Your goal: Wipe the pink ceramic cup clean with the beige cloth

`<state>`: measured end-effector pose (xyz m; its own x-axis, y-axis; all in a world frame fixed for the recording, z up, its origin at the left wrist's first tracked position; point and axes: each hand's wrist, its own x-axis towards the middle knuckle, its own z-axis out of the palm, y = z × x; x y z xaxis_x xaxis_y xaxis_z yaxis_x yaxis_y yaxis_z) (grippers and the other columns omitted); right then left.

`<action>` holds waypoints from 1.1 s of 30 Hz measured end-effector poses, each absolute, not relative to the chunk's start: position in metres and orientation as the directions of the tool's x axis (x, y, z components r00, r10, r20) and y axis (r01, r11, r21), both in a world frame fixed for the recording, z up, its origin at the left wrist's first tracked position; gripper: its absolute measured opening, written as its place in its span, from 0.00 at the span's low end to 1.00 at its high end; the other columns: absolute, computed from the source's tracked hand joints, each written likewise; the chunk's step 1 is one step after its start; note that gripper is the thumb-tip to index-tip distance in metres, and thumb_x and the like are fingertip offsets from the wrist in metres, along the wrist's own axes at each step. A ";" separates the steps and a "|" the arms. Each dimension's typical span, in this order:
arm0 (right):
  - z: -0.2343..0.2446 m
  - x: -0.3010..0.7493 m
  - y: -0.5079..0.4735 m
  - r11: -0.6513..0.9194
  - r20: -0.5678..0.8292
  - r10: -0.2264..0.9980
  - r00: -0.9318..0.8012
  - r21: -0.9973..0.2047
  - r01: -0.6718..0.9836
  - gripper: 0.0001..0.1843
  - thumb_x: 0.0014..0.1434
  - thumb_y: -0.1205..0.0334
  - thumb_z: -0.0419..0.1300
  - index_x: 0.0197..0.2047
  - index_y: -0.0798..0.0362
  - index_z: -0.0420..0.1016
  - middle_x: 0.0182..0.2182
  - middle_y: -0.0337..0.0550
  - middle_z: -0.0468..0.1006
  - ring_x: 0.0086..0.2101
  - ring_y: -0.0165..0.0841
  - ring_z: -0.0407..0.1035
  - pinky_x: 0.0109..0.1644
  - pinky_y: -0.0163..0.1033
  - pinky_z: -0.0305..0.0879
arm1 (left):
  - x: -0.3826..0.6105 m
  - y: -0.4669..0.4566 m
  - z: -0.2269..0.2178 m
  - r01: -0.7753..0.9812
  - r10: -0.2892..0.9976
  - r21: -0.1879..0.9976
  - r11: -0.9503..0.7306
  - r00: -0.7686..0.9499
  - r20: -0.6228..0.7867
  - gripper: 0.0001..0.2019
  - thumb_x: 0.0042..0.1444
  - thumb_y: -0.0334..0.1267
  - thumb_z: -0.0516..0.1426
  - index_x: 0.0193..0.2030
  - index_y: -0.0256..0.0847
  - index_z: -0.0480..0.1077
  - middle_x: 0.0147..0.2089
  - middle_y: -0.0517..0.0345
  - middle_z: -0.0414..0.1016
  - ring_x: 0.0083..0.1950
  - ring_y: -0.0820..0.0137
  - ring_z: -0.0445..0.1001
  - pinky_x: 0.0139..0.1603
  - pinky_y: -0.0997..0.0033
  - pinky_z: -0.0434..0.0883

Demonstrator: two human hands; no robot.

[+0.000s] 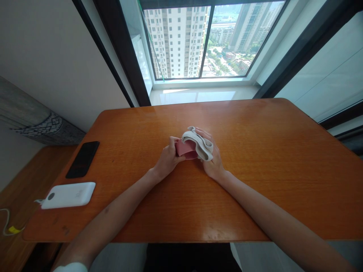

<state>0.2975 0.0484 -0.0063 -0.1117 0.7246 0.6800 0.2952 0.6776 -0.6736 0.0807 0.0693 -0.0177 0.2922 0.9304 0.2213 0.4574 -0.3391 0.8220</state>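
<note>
My left hand (169, 158) is closed on the left side of a pink object (185, 148), thumb and fingers pinching its edge. The pink object looks hollow or curved, and its exact kind is not clear. A whitish-grey folded cloth (202, 145) bunches over its right side. My right hand (214, 161) is wrapped round the cloth from the right, its fingers over the top and partly hidden behind it. Cloth and pink object touch each other, a little above the middle of the wooden table (269, 162).
At the table's left side lie a black phone (82, 159) and, nearer to me, a white power-bank-like device (69, 195) with a short cable. A window (204, 41) stands beyond the far edge. A patterned curtain (42, 117) hangs at the left.
</note>
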 end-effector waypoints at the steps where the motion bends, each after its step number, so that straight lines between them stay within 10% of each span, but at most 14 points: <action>1: -0.006 0.298 0.048 0.677 0.680 0.725 -0.109 -0.675 0.294 0.26 0.80 0.50 0.54 0.76 0.41 0.69 0.73 0.50 0.75 0.74 0.47 0.68 0.81 0.65 0.64 | 0.081 0.069 -0.017 0.486 0.927 0.801 -0.350 0.302 0.222 0.26 0.60 0.39 0.69 0.55 0.47 0.58 0.49 0.56 0.80 0.41 0.65 0.81 0.43 0.69 0.72; 33: -0.002 0.297 0.046 0.677 0.681 0.726 -0.099 -0.681 0.280 0.25 0.79 0.52 0.55 0.75 0.41 0.70 0.73 0.49 0.75 0.73 0.48 0.69 0.79 0.64 0.66 | 0.074 0.073 -0.033 0.665 0.819 0.478 -0.574 0.454 0.351 0.30 0.69 0.42 0.62 0.72 0.37 0.58 0.72 0.32 0.68 0.76 0.43 0.66 0.75 0.40 0.64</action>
